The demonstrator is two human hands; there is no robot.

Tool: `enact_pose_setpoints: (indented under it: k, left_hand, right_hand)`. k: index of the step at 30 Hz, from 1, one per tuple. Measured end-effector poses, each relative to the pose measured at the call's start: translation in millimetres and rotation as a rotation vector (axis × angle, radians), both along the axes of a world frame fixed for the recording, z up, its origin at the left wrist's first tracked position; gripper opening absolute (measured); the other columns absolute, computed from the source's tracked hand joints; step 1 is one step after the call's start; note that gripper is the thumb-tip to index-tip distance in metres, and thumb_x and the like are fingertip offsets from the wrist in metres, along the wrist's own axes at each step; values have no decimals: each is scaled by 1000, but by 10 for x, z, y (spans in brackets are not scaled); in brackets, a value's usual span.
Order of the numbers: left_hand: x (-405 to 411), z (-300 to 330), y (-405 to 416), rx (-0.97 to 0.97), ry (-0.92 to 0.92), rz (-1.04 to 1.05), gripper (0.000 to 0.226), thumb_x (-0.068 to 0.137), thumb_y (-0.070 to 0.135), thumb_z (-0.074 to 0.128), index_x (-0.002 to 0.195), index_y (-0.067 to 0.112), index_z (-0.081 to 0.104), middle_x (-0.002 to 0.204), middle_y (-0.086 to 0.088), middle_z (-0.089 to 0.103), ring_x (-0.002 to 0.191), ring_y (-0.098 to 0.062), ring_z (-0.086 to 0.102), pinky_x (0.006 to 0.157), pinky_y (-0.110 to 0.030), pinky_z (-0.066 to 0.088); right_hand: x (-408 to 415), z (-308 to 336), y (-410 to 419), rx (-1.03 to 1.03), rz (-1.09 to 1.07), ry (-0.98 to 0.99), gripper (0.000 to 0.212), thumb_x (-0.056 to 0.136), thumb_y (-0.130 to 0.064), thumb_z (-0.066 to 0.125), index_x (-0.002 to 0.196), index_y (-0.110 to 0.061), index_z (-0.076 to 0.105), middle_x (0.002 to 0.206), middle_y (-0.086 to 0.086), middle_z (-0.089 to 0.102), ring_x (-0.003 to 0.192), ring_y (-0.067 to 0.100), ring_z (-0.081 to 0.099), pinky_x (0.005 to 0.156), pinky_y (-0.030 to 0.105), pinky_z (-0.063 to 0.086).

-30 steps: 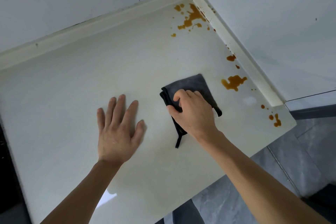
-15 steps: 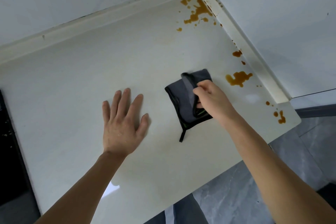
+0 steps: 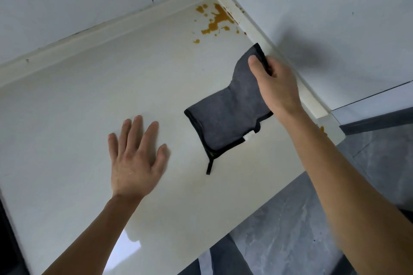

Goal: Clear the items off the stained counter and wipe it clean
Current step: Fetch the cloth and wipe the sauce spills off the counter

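A dark grey cloth (image 3: 225,116) with black edging lies partly unfolded on the cream counter (image 3: 89,96). My right hand (image 3: 274,82) pinches its far corner and holds that end lifted near the right backsplash; the near end rests on the counter. My left hand (image 3: 134,154) lies flat, fingers spread, on the counter to the left of the cloth. Orange-brown stains (image 3: 214,22) spatter the far corner. A small stain (image 3: 323,129) shows at the counter's right end. The cloth and my right arm hide the counter beneath them.
White tiled walls and a raised backsplash (image 3: 290,73) bound the counter at the back and right. Its front edge drops to a grey floor (image 3: 290,230). A dark edge (image 3: 6,241) sits at the far left.
My right hand has pulled the cloth's corner up and toward the right backsplash, unfolding it over the spot where mid-right stains showed. My left hand stays flat in place.
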State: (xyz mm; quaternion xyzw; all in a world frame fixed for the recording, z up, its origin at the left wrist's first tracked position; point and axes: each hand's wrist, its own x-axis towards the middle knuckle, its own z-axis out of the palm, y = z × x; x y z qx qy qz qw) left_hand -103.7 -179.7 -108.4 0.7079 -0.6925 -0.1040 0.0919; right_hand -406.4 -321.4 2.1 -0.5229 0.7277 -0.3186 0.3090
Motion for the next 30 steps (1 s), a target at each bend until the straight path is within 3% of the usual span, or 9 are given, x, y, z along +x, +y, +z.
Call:
enact_pose_setpoints:
  k: [8,14,20,23,25,27,30]
  left_hand:
    - [-63,162,5,63,31,13,66,101,55,37,160,26,39,173,-8,23,162,-30,9,128,-61,8]
    - [-54,170,-7,91,14,1,68,101,58,31,162,28,36,175,-7,18,163,-27,4,129,-59,5]
    - [-36,131,-10,47,8,-7,71,98,59,35,159,22,41,172,-12,26,161,-34,14,126,-64,12]
    - [-3,99,3,30,-28,-38,74,98,61,33,159,20,42,170,-15,27,160,-38,16,125,-65,13]
    - [-2,78,-4,16,-39,-32,68,101,56,39,158,20,42,170,-14,28,160,-38,17,124,-66,15]
    - [-19,64,-9,-1,-29,-18,66,101,54,44,158,22,42,170,-13,28,160,-36,18,124,-65,16]
    - [-24,50,-5,-15,-28,-11,63,102,53,41,158,24,43,170,-11,28,160,-34,18,124,-63,16]
  right_hand:
    - [-36,929,-15,-297,155,38,52,96,-51,62,74,-7,45,60,-5,35,57,7,35,53,25,26]
    - [445,1187,314,-494,328,133,42,98,-46,64,74,-15,50,54,-2,43,50,13,45,50,30,34]
    - [939,334,1020,-222,679,238,36,101,-51,60,84,-19,61,66,-6,54,60,15,57,55,38,45]
    - [964,-81,1249,-63,774,287,34,100,-57,54,85,-27,54,71,-11,49,66,16,58,55,35,39]
    - [907,-227,1256,-31,748,263,36,99,-61,52,82,-30,42,69,-10,47,65,16,56,55,35,36]
    - [799,-284,1133,-58,673,301,44,97,-63,52,80,-24,42,64,-6,49,62,15,55,53,37,38]
    - [570,-282,773,-85,574,384,50,96,-63,55,74,-20,40,53,-5,42,48,11,42,48,34,29]
